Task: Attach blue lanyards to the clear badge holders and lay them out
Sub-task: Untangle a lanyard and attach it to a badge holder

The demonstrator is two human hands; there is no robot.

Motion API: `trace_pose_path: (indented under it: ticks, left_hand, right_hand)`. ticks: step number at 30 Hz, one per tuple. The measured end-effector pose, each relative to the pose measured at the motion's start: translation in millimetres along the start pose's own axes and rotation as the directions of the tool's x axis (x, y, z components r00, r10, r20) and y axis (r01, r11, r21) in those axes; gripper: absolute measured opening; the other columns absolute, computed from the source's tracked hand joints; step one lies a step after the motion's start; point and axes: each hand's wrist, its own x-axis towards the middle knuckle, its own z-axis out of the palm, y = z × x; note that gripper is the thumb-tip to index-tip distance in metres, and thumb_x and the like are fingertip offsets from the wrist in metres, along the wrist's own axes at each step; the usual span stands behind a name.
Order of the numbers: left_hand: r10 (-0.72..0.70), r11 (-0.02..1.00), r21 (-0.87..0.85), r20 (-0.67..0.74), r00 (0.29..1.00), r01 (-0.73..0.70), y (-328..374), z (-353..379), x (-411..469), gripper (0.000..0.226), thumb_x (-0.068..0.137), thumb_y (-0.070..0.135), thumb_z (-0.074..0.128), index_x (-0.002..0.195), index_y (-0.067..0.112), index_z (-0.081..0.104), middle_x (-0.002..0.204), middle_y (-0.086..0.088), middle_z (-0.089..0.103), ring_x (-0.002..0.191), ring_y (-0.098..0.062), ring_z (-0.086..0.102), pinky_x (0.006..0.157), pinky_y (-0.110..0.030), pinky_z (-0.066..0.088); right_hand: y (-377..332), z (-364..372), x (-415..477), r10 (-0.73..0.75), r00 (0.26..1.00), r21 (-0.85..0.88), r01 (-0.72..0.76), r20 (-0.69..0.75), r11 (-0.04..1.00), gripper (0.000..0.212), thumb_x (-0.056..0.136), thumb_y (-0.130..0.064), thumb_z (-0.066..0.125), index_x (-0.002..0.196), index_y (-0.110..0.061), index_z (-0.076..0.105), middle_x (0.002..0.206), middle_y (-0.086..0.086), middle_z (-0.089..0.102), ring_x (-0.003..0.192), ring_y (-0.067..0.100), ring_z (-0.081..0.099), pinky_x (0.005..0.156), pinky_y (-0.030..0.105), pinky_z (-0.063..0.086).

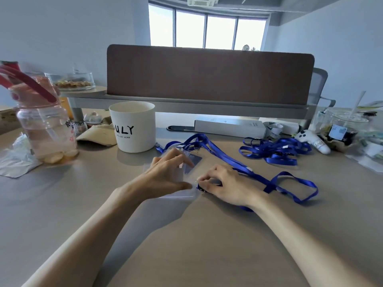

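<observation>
Forearms come in from the bottom edge, both over the table (207, 245).

Left hand (165, 175): fingers straight, slightly spread, pressing flat on a clear holder (178, 193) that lies on the table. My thumb runs toward its near right corner.

Right hand (226, 185): fingers curled, tips pinching the black clip (202, 189) at the end of a blue lanyard (259, 180). The clip sits right at the holder's right corner. Can't tell if it's hooked in, the fingers cover it.

The lanyard strap goes under my right hand. One loop lies out to the right on the table, and a bit shows under the wrist. The long run heads back and left toward the cup (134, 127).

A second holder (193, 161) with a dark card in it is just beyond my left fingertips, with blue strap at its top edge. The join is too blurred to read.

Spare lanyards (273, 151) are in a loose pile at right rear, well apart from both hands.

Other stuff:
- The white cup is left of centre, behind the holders.
- A pink bottle (45, 129) stands far left, with a beige cap (97, 133) between it and the cup.
- A white box (230, 127) lies along the back under the brown divider (209, 75).
- A white plush (313, 139) and a drink (344, 129) with a straw are at far right.
</observation>
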Motion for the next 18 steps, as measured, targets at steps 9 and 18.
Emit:
trace_pose_path:
  ticks: [9, 18]
  left_hand:
    - [0.041, 0.999, -0.025, -0.084, 0.996, -0.043, 2, 4, 1, 0.021, 0.074, 0.057, 0.063, 0.091, 0.045, 0.064, 0.121, 0.016, 0.043, 0.116, -0.001, 0.042, 0.102, -0.037, 0.025]
    - [0.113, 0.994, 0.017, -0.144, 0.983, -0.112, 9, 12, 6, 0.033, 0.074, 0.053, 0.066, 0.090, 0.025, 0.071, 0.097, 0.010, 0.061, 0.089, -0.009, 0.055, 0.081, -0.034, 0.049]
  right_hand:
    - [-9, 1, -2, -0.012, 0.990, 0.379, 0.066, -0.144, 0.923, 0.006, 0.089, -0.018, 0.069, 0.089, -0.012, 0.071, 0.086, -0.001, 0.073, 0.078, 0.002, 0.066, 0.070, 0.014, 0.050]
    - [-11, -1, -6, -0.018, 0.988, 0.503, 0.095, -0.155, 0.859, 0.005, 0.089, -0.010, 0.068, 0.092, -0.007, 0.070, 0.079, 0.006, 0.073, 0.070, 0.016, 0.070, 0.074, 0.025, 0.057]
